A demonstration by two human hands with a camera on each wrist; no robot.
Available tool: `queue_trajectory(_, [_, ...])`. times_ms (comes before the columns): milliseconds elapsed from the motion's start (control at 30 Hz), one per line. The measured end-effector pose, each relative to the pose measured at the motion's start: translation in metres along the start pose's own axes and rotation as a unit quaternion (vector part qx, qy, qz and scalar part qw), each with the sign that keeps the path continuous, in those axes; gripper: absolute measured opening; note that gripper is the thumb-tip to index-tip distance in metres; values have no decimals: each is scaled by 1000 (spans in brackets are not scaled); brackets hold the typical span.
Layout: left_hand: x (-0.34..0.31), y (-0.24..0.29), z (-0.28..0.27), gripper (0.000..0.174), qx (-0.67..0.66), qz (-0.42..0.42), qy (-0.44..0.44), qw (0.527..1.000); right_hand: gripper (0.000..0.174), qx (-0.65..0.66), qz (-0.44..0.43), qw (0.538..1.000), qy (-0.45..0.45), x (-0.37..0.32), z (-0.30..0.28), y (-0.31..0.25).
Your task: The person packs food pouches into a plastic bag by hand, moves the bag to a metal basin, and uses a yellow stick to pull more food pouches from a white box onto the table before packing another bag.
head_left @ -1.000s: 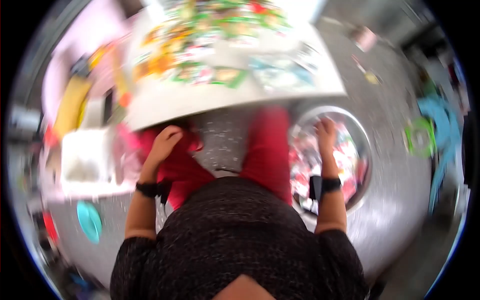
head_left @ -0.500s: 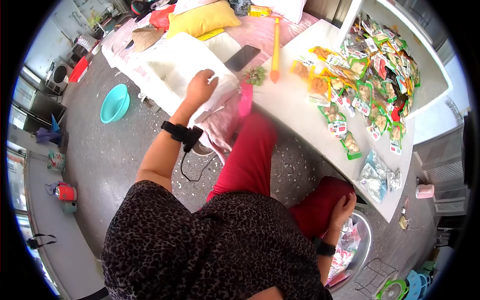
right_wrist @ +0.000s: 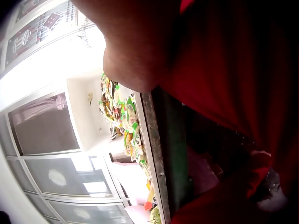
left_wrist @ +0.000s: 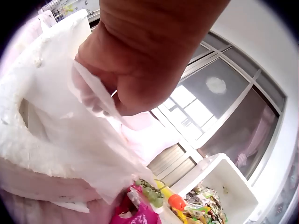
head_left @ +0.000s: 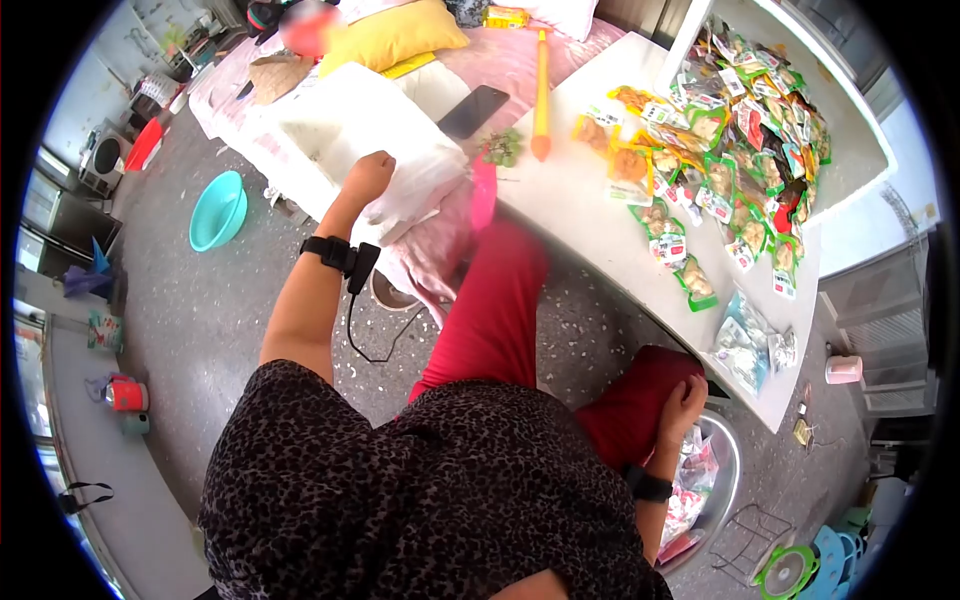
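My left hand (head_left: 370, 176) is at the near side of a white foam box (left_wrist: 18, 135) on the pink-covered bed. Its fingers are curled, pinching a thin white plastic bag (left_wrist: 79, 130) that drapes down from them over the box's edge. On my right knee, beside the table's corner, rests my right hand (head_left: 683, 408) with loosely bent fingers and nothing in it. Below that hand stands a metal basin (head_left: 728, 470) of red and white packets, partly hidden by the forearm.
On the white table (head_left: 600, 235) lie snack packets (head_left: 720, 190), some heaped in a tipped foam box (head_left: 850, 185), and a clear bag (head_left: 742, 345). A phone (head_left: 474, 111), green grapes (left_wrist: 152, 193) and an orange-tipped yellow stick (head_left: 541, 100) are nearby. A teal basin (head_left: 218, 212) stands on the floor.
The head view has turned left. My left hand has moved from over my thigh to the foam box and closed on the plastic bag. My right hand has gone from over the basin to my knee.
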State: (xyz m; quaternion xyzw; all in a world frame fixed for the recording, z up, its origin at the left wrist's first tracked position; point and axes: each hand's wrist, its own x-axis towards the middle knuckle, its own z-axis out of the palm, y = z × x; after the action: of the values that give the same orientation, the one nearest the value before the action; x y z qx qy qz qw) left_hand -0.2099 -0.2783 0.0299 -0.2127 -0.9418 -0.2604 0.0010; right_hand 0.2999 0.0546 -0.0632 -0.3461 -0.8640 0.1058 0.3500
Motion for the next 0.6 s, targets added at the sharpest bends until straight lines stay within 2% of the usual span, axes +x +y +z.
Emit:
queue_trajectory(100, [-9, 22, -15, 25, -67, 0, 41, 997, 18, 9, 8, 1000, 6, 0, -2, -2])
queue_trajectory(233, [-32, 73, -27, 20, -234, 17, -11, 972, 17, 70, 28, 997, 15, 13, -10, -15])
queue_trajectory(333, [-46, 113, -13, 19, -224, 84, -21, 971, 16, 147, 42, 988, 14, 31, -11, -33])
queue_trajectory(400, [-59, 141, 7, 17, -188, 195, 11, 962, 16, 180, 23, 983, -2, 48, -17, -62])
queue_trajectory(467, [-85, 178, 20, 15, -231, 228, -12, 946, 15, 222, 10, 975, -24, 58, -12, -79])
queue_trajectory(533, [-96, 195, 53, 15, -288, 309, -35, 905, 14, 223, -6, 974, -46, 66, -8, -96])
queue_trajectory(600, [-116, 220, 54, 16, -414, 234, -257, 841, 16, 294, 63, 950, -84, 65, 1, -107])
